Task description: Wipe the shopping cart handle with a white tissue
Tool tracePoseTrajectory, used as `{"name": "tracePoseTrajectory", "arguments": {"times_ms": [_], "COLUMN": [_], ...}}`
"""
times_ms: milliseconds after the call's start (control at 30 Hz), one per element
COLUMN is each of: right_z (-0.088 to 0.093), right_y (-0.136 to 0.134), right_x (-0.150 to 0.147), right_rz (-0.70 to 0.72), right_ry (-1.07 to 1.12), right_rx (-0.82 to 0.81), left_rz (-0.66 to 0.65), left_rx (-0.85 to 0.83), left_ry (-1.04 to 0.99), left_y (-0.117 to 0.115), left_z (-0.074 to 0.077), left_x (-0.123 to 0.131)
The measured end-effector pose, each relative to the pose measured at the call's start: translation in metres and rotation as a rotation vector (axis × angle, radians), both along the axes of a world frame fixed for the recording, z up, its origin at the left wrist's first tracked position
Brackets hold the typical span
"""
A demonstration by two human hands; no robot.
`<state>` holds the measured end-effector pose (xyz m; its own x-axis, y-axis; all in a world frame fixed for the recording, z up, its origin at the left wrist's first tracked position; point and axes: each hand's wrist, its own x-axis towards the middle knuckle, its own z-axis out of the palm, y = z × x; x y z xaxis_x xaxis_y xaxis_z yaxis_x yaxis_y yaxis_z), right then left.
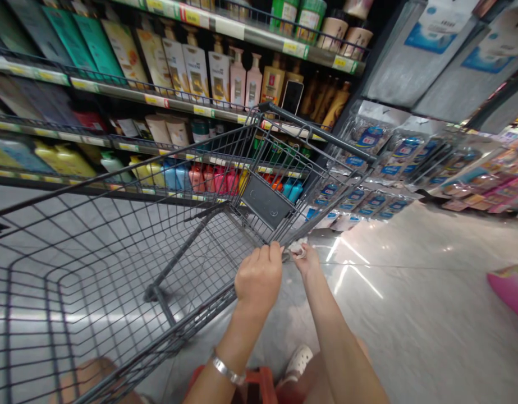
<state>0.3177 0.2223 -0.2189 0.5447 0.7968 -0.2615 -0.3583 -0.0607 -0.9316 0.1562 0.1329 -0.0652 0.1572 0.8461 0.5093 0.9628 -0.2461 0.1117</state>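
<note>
Shopping cart [265, 201]: stands beside stocked shelves [229, 25], left end cut off by frame edge.
Open room: bare floor [431, 280] right of hands, as far as pink object [511, 294], cut off.
Left hand [259, 276]: clenched around near rail [200, 313], fingertips hidden.
Right hand [307, 260]: pinching crumpled white tissue [298, 247] near rail end; contact hard to make out.
Packet lettering: blurred.

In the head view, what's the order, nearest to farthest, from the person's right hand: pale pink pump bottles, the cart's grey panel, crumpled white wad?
1. Crumpled white wad: pinched in the right hand.
2. Grey panel: up and left, on the cart.
3. Pale pink pump bottles: farther off, on the shelf beyond the cart.
</note>
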Motion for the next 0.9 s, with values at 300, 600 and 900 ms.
{"name": "tracePoseTrajectory", "arguments": {"times_ms": [300, 600, 900], "right_z": [0.018, -0.003, -0.03], "right_y": [-0.006, -0.019, -0.029], "right_x": [-0.018, -0.038, -0.048], "right_rz": [-0.239, -0.362, -0.314], "right_ry": [-0.116, -0.313, -0.285], "right_rx": [0.032, -0.024, -0.032], "left_rz": [0.004, 0.004, -0.002], "left_rx": [0.004, 0.055, 0.068], "left_ry": [0.036, 0.06, 0.065], "left_y": [-0.003, -0.006, -0.006], "left_z": [0.0, 0.001, -0.001], "left_x": [-0.003, -0.006, -0.008]}}
